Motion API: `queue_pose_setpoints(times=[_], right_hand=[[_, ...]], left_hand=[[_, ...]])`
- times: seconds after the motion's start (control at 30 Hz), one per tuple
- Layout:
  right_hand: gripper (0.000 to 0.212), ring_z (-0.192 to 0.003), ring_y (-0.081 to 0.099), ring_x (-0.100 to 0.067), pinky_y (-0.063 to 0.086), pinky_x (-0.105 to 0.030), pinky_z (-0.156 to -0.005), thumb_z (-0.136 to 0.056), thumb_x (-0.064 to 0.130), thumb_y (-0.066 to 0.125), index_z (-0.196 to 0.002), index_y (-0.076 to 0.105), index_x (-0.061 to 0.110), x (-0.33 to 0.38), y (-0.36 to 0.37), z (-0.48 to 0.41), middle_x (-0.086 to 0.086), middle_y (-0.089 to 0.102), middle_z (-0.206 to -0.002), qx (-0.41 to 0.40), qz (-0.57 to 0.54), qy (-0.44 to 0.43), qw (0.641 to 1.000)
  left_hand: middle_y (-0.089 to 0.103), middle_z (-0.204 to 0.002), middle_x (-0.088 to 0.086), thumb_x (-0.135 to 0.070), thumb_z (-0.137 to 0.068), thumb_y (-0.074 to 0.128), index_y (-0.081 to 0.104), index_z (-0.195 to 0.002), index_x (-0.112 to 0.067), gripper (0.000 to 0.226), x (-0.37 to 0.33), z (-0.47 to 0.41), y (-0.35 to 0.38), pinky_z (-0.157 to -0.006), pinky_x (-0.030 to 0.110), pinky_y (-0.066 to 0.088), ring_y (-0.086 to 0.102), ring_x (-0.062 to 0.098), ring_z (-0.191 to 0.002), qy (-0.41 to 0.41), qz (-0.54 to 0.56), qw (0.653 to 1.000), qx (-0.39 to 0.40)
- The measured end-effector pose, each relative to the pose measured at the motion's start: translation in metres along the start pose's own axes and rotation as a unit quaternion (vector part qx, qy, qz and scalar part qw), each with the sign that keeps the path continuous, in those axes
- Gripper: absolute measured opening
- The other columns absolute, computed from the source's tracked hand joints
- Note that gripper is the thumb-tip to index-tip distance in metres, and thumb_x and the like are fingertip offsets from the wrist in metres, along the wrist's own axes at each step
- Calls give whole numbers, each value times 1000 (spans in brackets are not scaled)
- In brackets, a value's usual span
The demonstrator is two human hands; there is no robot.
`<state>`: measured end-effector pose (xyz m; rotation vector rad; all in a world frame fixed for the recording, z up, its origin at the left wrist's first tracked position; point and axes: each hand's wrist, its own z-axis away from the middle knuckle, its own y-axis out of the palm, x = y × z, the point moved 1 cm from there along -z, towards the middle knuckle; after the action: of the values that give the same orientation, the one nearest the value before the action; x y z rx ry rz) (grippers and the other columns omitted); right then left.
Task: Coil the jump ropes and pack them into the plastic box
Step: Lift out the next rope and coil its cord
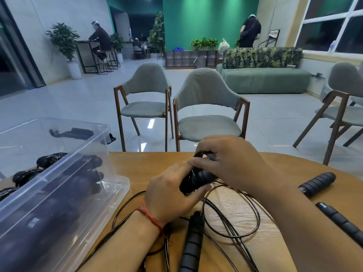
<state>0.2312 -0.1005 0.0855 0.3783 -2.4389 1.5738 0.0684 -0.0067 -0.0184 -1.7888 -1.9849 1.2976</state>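
Observation:
My left hand (172, 193) grips a black jump rope handle (198, 178) with thin black cord wound round it. My right hand (229, 161) pinches the cord at the handle's far end. Loose black cord (231, 218) loops across the wooden table (149, 163) under both hands. Another black ribbed handle (191, 242) lies near the front edge between my forearms. The clear plastic box (59, 193) stands at the left and holds several coiled black jump ropes.
Two more black handles lie at the right, one thick (317, 183), one slim (339, 220). Two grey chairs (208, 107) stand just beyond the table's far edge. A third chair (341, 107) is at the right. People sit and stand far back.

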Motion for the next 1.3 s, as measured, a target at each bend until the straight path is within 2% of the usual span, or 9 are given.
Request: queue_pose_setpoints(times=[0.2, 0.4, 0.57, 0.7, 0.83, 0.9, 1.0, 1.17, 1.3], right_hand=[[26, -76, 68, -7, 57, -34, -71, -81, 58, 87, -91, 77, 38, -30, -3, -1, 8, 73, -82, 65, -181, 98, 976], [19, -86, 70, -24, 54, -37, -79, -86, 42, 87, -91, 81, 25, -40, -1, 1, -8, 75, -90, 134, -312, 137, 931], [35, -83, 64, -17, 50, -45, -83, -85, 54, 80, -83, 80, 18, -42, 5, 1, -8, 71, -83, 152, -328, 143, 921], [26, -82, 67, -21, 52, -40, -79, -102, 34, 72, -85, 78, 16, -41, 9, -1, -10, 73, -87, 158, -358, 136, 910], [20, -80, 60, -22, 46, -38, -78, -107, 37, 63, -102, 81, 31, -31, 13, -2, -3, 71, -84, 114, -312, 125, 935], [17, -83, 61, 2, 45, -27, -81, -107, 42, 62, -115, 77, 43, -21, 17, 0, 20, 69, -86, 114, -258, 119, 952], [20, -88, 61, 3, 45, -23, -74, -109, 45, 58, -123, 71, 45, -3, 26, 1, 22, 68, -94, 121, -173, 110, 971], [19, -75, 55, -3, 36, -24, -63, -112, 46, 47, -110, 65, 41, 17, 31, 3, 15, 60, -80, 130, -64, 69, 987], [26, -65, 55, -9, 38, -26, -61, -112, 46, 48, -94, 63, 34, 17, 28, 3, 6, 61, -72, 123, -98, 74, 985]], left_hand=[[71, -120, -8, -67, -90, 73, 44, -153, -25, 80, -2, 4, 1, -79, 31, 62, 71, 8, -102, 57, 60, 997, 7], [71, -126, -2, -59, -91, 77, 29, -163, -23, 93, -1, 5, 1, -80, 34, 63, 72, 12, -105, 110, 109, 988, 6], [70, -129, 3, -58, -98, 67, 31, -162, -18, 84, -2, 7, 2, -77, 37, 62, 73, 14, -105, 122, 174, 977, -8], [66, -137, 7, -57, -104, 56, 42, -156, -9, 72, -2, 7, 2, -86, 37, 61, 70, 18, -115, 139, 198, 969, -50], [65, -124, -6, -68, -105, 42, 48, -149, -20, 66, -1, 5, -2, -74, 22, 55, 69, 12, -95, 39, 231, 962, -141], [66, -117, -5, -71, -103, 41, 50, -145, -32, 58, 5, 5, -5, -73, 33, 60, 70, 22, -93, -51, 262, 939, -217], [69, -114, -1, -75, -99, 46, 52, -141, -41, 54, 11, 1, -6, -77, 51, 63, 71, 29, -98, -158, 285, 910, -255], [69, -113, -7, -67, -101, 48, 50, -134, -52, 36, 19, -2, -2, -87, 57, 61, 71, 20, -102, -232, 281, 892, -268], [65, -112, -23, -59, -102, 56, 45, -139, -44, 42, 13, -3, -3, -81, 33, 61, 69, 8, -100, -223, 260, 909, -239]])
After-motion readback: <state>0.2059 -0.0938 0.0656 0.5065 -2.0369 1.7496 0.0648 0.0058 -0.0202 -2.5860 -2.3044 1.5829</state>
